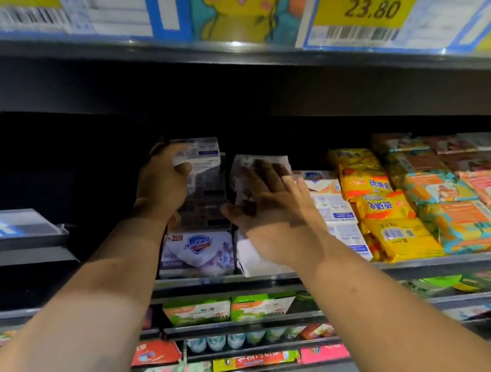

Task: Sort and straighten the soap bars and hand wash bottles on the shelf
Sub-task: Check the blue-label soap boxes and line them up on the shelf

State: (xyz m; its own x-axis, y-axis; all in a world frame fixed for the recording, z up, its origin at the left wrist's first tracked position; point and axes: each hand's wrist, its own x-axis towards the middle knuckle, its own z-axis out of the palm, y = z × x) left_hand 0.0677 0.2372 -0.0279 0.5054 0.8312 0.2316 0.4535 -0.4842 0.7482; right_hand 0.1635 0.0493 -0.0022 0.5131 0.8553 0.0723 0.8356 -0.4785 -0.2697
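Two rows of white and purple soap boxes run back into the dark shelf (pixel 415 264). My left hand (pixel 162 181) grips a white soap box (pixel 203 150) at the back of the left row, fingers curled over its top and thumb on its front. My right hand (pixel 269 210) lies flat with straight fingers on a soap box (pixel 244 170) in the right row. A front soap box (pixel 198 250) with a blue shield logo stands at the shelf edge below my left wrist.
White soap boxes (pixel 333 208), yellow soap packs (pixel 383 216) and orange-teal packs (pixel 459 214) fill the shelf to the right. The shelf left of my hands is dark. Price tags (pixel 364 11) hang on the shelf above. Lower shelves hold green boxes (pixel 200 308) and small bottles (pixel 217 340).
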